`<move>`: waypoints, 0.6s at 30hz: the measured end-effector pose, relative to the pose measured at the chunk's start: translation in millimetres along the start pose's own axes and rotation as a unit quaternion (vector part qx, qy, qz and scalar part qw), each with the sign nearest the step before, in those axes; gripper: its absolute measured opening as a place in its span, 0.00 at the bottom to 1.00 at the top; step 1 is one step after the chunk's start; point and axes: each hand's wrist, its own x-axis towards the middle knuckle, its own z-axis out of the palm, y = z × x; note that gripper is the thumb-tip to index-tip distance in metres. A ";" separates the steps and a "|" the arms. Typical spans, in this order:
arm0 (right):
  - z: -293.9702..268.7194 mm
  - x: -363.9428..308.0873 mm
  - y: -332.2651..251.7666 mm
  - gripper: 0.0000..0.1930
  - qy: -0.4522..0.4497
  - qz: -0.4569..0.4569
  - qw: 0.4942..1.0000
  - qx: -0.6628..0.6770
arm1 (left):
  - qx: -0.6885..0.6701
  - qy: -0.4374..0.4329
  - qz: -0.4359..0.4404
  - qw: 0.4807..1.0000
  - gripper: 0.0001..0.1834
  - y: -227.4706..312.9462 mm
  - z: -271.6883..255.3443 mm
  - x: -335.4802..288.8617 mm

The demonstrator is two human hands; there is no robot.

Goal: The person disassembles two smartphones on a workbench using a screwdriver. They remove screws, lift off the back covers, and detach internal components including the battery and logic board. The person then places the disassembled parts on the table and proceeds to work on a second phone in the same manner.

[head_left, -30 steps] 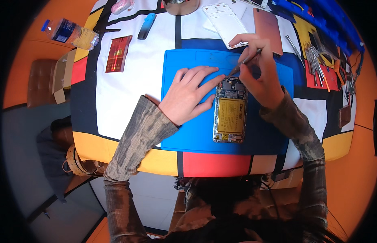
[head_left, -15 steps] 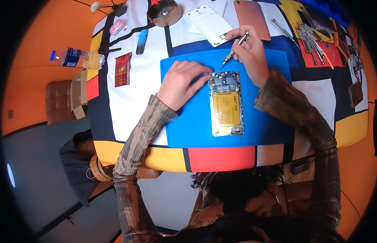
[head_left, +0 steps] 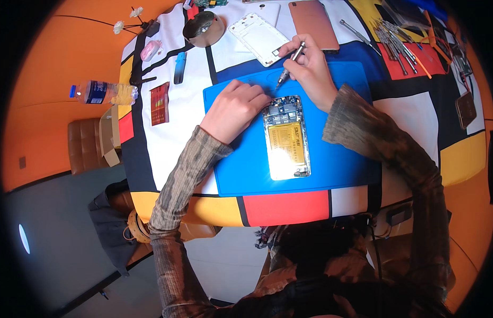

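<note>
An opened smartphone (head_left: 287, 144) lies on the blue work mat (head_left: 236, 172), its yellow battery and bare circuit board facing up. My left hand (head_left: 236, 109) is at the phone's top left corner, fingers curled and pressed together on its edge; the fingertips are partly hidden. My right hand (head_left: 312, 71) grips a slim metal precision screwdriver (head_left: 292, 64) between thumb and fingers. The screwdriver slants down to the left, with its tip just above the phone's top edge, seemingly apart from the board.
Beyond the mat lie a white phone back cover (head_left: 257, 40) and a brown-orange panel (head_left: 314, 25). Several screwdrivers (head_left: 397, 47) are heaped at the far right. On the left are a round bowl (head_left: 204, 29), a blue lighter (head_left: 179, 68), a red packet (head_left: 159, 104) and a plastic bottle (head_left: 103, 92).
The whole view has shifted and turned slightly. My left fingers look more curled at the phone's corner. The screwdriver stays in my right hand, its tip still near the phone's top edge.
</note>
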 end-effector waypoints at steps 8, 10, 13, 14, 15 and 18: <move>0.2 0.6 -0.3 0.16 0.007 0.009 1.000 -0.010 | 0.099 -0.010 0.043 0.994 0.07 5.5 1.3 -2.0; 0.9 1.1 0.2 0.16 0.007 0.008 1.000 -0.003 | 0.099 -0.007 0.045 0.994 0.08 5.7 1.1 -2.7; 0.9 1.1 0.8 0.16 0.005 0.006 1.000 -0.001 | 0.114 -0.004 0.049 0.992 0.08 7.6 1.6 -3.9; 0.3 1.1 0.6 0.15 0.002 0.007 1.000 -0.006 | 0.121 -0.003 0.051 0.991 0.08 8.2 2.3 -4.3; 0.0 0.9 0.6 0.15 0.002 0.011 1.000 -0.007 | 0.100 0.004 0.042 0.994 0.07 7.6 3.4 -4.1; -0.1 0.8 0.8 0.15 0.006 0.015 1.000 -0.003 | 0.024 0.039 -0.002 0.999 0.05 0.6 7.8 -4.1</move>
